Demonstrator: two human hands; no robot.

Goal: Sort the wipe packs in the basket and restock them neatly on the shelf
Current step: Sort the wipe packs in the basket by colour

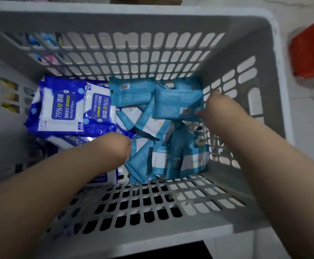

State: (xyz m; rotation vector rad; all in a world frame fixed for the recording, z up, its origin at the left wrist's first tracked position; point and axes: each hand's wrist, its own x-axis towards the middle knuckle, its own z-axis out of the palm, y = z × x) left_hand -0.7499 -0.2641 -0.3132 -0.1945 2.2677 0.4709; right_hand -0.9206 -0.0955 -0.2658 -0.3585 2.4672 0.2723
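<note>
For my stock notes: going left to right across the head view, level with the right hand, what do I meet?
basket's left wall → dark blue alcohol wipe packs → barcoded light blue pack → gripped light blue pack → right hand → basket's right wall

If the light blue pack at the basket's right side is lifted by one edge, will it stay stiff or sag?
Likely it sags: the light blue pack looks like soft film, and similar packs beside it lie bent. Its smooth wrap may slip, so the right hand pinching its edge should hold firmly. Being flat, it is probably light.
</note>
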